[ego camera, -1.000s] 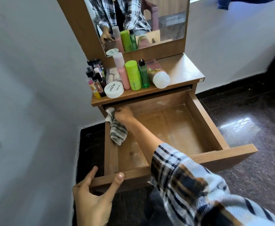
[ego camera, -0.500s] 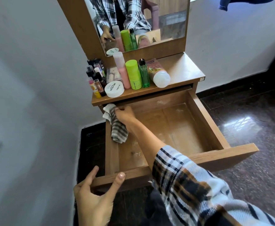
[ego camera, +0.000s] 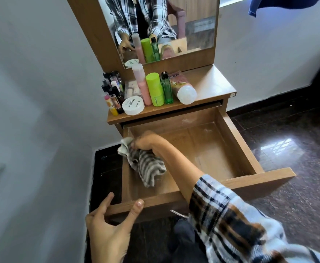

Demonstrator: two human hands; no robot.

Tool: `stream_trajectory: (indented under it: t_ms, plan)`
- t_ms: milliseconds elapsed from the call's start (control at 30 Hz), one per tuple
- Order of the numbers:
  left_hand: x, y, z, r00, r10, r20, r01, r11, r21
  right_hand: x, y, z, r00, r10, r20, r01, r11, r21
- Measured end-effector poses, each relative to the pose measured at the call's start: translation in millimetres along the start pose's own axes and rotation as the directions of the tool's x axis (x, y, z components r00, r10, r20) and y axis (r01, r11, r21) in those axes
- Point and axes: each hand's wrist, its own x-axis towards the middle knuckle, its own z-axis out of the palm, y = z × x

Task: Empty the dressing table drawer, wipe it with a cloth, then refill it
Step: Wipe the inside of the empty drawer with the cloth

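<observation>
Right hand (ego camera: 146, 142) grips the cloth (ego camera: 146, 165) inside the drawer (ego camera: 208, 149); left hand (ego camera: 109, 230) holds its front.

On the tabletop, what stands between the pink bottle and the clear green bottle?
The head view shows a lime-green bottle between the pink bottle and the clear green bottle.

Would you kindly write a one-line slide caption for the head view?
Right hand wipes the emptied drawer with a striped cloth while the left hand steadies its front edge.
</observation>
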Motion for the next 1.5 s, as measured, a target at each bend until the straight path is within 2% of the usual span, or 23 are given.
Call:
stream_trajectory:
  t_ms: [33,100,200,267,367,433,533,633,767,833,867,967,1100,1200,1333,1400,1433,1500]
  plan:
    - [1,-1,0,1.0,-0.001,0.006,0.001,1.0,-0.004,3,-5,3,0.996,-0.048,-0.07,0.057,0.99,0.127]
    - [2,-1,-1,1.0,-0.008,0.007,0.008,1.0,-0.006,13,-11,7,0.975,-0.083,-0.205,0.132,0.962,0.24]
    - [5,-1,-1,1.0,-0.008,0.008,0.008,1.0,-0.002,19,-6,14,0.969,-0.046,-0.244,0.108,0.963,0.248]
    - [4,-1,0,1.0,-0.002,0.004,0.002,1.0,0.005,15,1,17,0.982,-0.043,-0.184,0.069,0.989,0.134]
    - [2,-1,0,1.0,0.008,-0.006,-0.008,1.0,-0.002,-9,0,16,0.993,-0.106,-0.043,0.099,0.985,-0.139]
    - [2,0,0,1.0,0.018,-0.003,-0.018,1.0,-0.004,-30,-2,17,0.996,-0.053,0.079,0.073,0.957,-0.282]
    - [1,1,1,1.0,0.022,-0.012,-0.022,1.0,0.009,-52,7,21,0.978,0.055,0.201,0.02,0.934,-0.356]
    - [1,1,1,0.999,0.029,-0.015,-0.029,0.999,0.02,-52,6,25,0.986,0.012,0.166,0.036,0.959,-0.282]
    - [1,3,0,1.0,0.021,-0.006,-0.02,0.999,0.048,-18,8,29,0.996,-0.017,-0.09,0.013,0.999,-0.045]
    - [0,4,0,1.0,0.021,-0.006,-0.021,0.999,0.037,-12,10,32,0.998,-0.006,-0.058,0.008,0.999,0.034]
    - [0,4,-1,1.0,0.022,-0.006,-0.022,0.999,0.037,-17,10,33,1.0,-0.001,0.003,0.001,1.0,0.031]
    - [1,2,-1,1.0,0.018,-0.014,-0.017,0.999,0.034,-47,9,31,0.994,0.045,0.099,-0.033,0.992,-0.125]
    - [-1,2,1,1.0,0.024,-0.017,-0.023,0.999,0.039,-72,13,31,0.978,0.033,0.204,0.064,0.89,-0.452]
    - [0,3,1,0.999,0.033,-0.016,-0.032,0.998,0.051,-73,11,34,0.978,0.004,0.211,0.109,0.846,-0.521]
    - [2,2,0,0.999,0.042,-0.003,-0.042,0.998,0.053,-76,5,32,0.981,-0.02,0.195,0.098,0.911,-0.4]
    - [2,1,0,0.999,0.035,-0.001,-0.034,0.998,0.043,-75,6,29,0.992,-0.016,0.122,0.055,0.946,-0.318]
    - [2,0,0,1.0,0.031,-0.004,-0.031,0.998,0.046,-72,7,26,0.997,-0.003,0.071,0.018,0.977,-0.212]
    - [2,0,0,0.999,0.031,-0.013,-0.03,0.998,0.059,-65,8,18,1.0,0.019,-0.013,-0.017,0.994,0.107]
